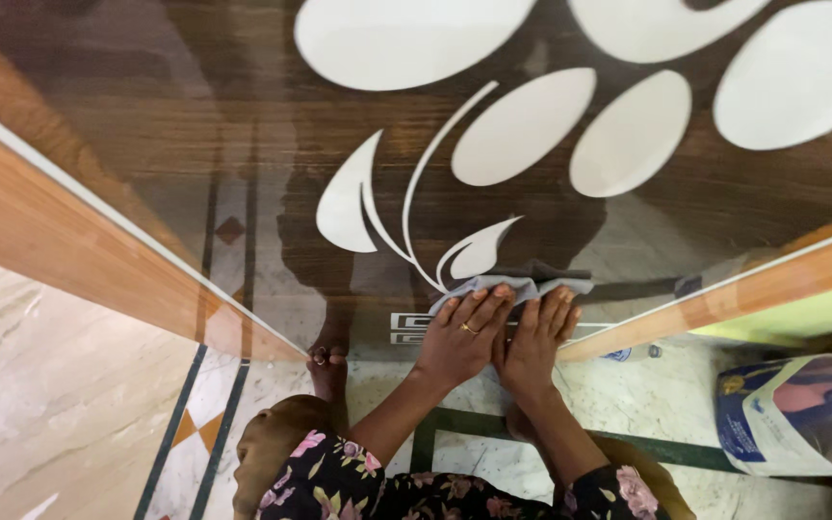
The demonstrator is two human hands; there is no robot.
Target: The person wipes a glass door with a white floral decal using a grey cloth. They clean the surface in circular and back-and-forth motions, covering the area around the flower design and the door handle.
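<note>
grey cloth [517, 285] under both hands' fingertips [503, 294]

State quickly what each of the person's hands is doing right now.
Left hand: open, fingers flat, pressing the grey cloth on the glossy panel.
Right hand: open, flat on the same cloth.

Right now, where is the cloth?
In the head view the grey cloth lies flat against the glossy wooden panel, low and centre-right, pressed under both hands, left and right, just below the white leaf design.
</note>
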